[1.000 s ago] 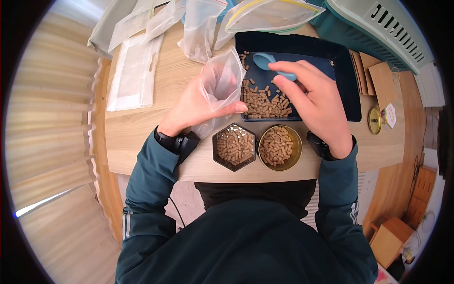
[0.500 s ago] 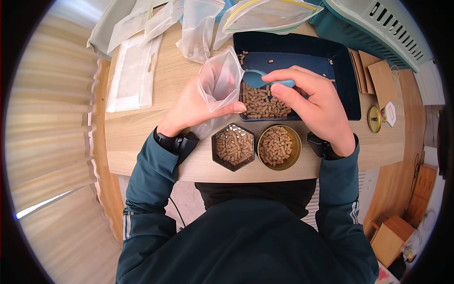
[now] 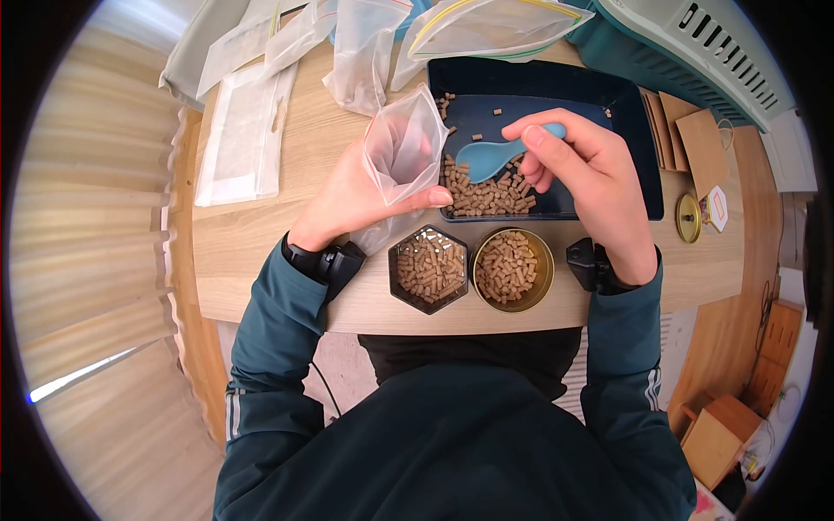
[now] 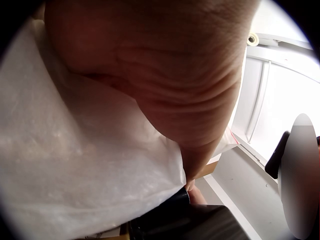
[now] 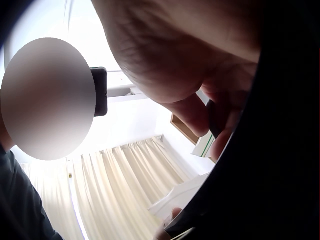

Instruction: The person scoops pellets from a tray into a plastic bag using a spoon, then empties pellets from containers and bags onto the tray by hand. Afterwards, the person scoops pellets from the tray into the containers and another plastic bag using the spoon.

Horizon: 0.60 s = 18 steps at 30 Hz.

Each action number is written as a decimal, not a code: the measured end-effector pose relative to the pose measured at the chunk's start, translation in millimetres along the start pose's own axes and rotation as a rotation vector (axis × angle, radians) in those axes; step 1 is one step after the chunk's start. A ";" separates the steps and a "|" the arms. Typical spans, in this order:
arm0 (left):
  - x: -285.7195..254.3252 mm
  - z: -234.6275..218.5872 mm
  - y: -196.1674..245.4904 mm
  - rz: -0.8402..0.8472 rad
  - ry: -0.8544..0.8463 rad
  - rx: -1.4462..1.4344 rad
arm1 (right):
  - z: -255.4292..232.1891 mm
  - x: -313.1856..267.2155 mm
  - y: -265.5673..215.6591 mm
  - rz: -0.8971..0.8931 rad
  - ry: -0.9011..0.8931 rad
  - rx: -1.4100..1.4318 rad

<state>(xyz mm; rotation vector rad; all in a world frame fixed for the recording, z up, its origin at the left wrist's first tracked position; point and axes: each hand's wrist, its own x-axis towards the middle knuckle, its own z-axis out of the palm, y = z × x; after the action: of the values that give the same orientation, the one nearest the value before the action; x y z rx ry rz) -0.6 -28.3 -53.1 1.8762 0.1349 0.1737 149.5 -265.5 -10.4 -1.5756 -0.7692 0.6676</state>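
Observation:
My left hand [image 3: 343,195] holds a clear plastic zip bag [image 3: 404,148] by its mouth, thumb along the near rim and the other fingers behind the film. The bag's mouth gapes upward at the left edge of a dark blue tray [image 3: 638,191]. Between thumb and fingers, my right hand [image 3: 599,187] pinches the handle of a light blue spoon [image 3: 486,161]. The spoon's bowl is low over a heap of brown pellets [image 3: 486,198] in the tray's near left corner. In the left wrist view, the bag [image 4: 90,175] hangs beneath the palm.
A hexagonal dish [image 3: 428,269] and a round tin [image 3: 512,271], both holding pellets, stand before the tray. More zip bags [image 3: 360,52] lie along the back. Cardboard pieces [image 3: 699,152], a gold lid [image 3: 688,219] and a teal and grey crate [image 3: 695,69] are on the right.
The spoon went from over the tray to the bag's mouth, then back right and down over the pellet heap. My left hand and the bag have hardly moved.

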 end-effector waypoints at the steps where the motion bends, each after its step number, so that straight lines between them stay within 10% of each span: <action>1: 0.0 -0.2 -0.4 0.000 0.000 0.000 | -1.2 0.1 -1.4 0.011 0.003 0.008; 18: -0.1 1.0 -0.7 -0.006 0.006 -0.022 | -0.7 -1.3 -1.2 0.008 -0.041 0.039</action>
<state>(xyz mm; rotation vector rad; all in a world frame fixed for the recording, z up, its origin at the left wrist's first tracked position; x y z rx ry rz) -0.5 -29.0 -54.1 1.8538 0.1420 0.1759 149.0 -266.9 -9.1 -1.5342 -0.7763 0.7188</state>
